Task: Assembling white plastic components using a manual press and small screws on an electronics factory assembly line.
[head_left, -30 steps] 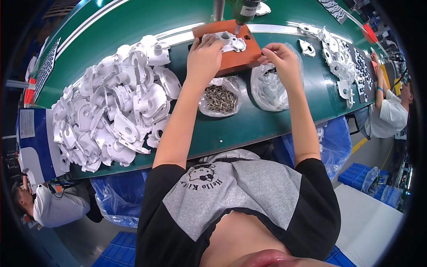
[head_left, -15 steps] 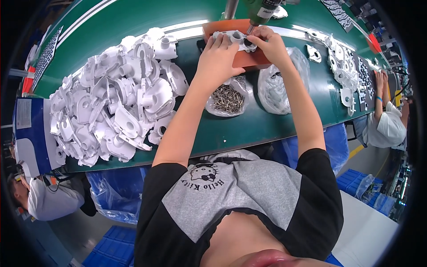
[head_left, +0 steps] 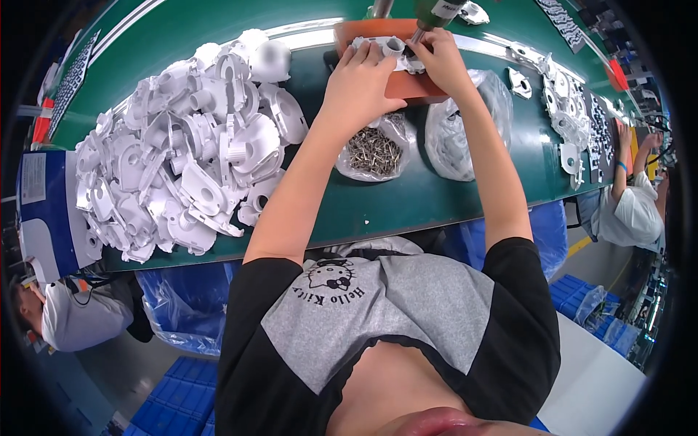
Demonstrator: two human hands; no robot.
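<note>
A white moulded plastic part (head_left: 395,48) with a raised round collar sits in an orange fixture (head_left: 416,89) at the far side of the bench. My left hand (head_left: 358,81) presses on its left end, fingers curled over the top and thumb stretched toward the fixture's front. At the part's right end, my right hand (head_left: 445,64) has thumb and forefinger brought together; anything pinched between them is hidden. Just above those fingers hangs a green power screwdriver (head_left: 438,9), its bit pointing down. A clear bag of metal screws (head_left: 374,151) lies open below my left hand.
Left of me a big heap of white plastic parts (head_left: 182,156) covers the bench. A clear bag of pale pieces (head_left: 452,144) stands by my right forearm. More white parts (head_left: 563,98) lie at the right, where another person (head_left: 629,203) works. A second person (head_left: 87,316) sits at left.
The whole view has shifted slightly, so the bench sits a little higher in it. Both hands stay at the white part, with only slight finger movement.
</note>
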